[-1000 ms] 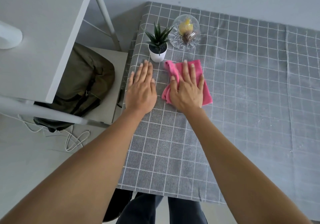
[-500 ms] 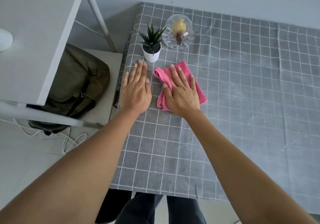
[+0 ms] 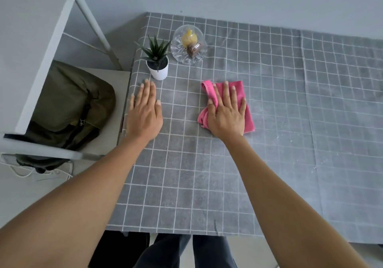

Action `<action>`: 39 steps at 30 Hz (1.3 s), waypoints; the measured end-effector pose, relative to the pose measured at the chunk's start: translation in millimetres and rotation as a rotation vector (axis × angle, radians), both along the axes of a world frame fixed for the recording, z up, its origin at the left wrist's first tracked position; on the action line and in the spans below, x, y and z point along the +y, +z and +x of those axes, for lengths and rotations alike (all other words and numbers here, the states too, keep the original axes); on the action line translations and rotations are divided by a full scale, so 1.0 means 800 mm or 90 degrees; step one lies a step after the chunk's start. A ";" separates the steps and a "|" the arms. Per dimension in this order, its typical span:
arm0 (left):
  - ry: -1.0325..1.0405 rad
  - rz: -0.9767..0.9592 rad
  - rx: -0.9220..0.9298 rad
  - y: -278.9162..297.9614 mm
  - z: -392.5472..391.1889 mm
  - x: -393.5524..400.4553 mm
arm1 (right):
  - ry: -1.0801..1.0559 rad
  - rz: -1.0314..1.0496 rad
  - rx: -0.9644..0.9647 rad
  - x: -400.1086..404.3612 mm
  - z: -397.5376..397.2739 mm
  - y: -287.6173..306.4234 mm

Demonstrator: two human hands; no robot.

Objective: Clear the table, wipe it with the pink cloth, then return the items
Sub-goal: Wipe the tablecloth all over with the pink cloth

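One pink cloth [image 3: 242, 95] | folded, left edge bunched | seemingly dry

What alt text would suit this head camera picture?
A right hand presses a pink cloth flat on a grey checked tablecloth; the left hand rests flat beside it. Behind them stand a small potted plant and a glass dish.

right hand [image 3: 227, 114] flat on pink cloth [image 3: 247, 120], left hand [image 3: 144, 115] flat on table [image 3: 290, 122]
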State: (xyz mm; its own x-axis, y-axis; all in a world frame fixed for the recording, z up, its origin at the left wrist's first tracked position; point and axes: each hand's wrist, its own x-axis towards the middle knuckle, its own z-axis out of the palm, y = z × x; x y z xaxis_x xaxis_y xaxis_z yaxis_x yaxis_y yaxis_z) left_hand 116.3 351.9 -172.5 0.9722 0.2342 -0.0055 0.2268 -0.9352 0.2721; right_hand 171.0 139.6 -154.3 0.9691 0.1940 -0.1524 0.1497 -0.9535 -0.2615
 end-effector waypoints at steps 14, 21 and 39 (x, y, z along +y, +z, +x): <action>-0.116 -0.022 -0.015 0.001 0.065 -0.102 | 0.108 0.032 -0.010 -0.034 0.034 -0.001; -0.098 -0.005 -0.001 0.007 0.061 -0.107 | -0.022 0.030 -0.001 -0.022 0.062 -0.004; -0.098 0.010 0.013 0.006 0.063 -0.107 | 0.133 0.018 -0.009 -0.050 0.092 0.003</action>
State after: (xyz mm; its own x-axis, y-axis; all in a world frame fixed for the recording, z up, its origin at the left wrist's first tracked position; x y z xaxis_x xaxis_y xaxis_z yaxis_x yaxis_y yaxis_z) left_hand 167.0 266.3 -167.5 0.9963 0.0828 -0.0238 0.0861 -0.9633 0.2541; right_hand 244.7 99.4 -151.6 0.9096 0.3945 -0.1304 0.3471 -0.8940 -0.2834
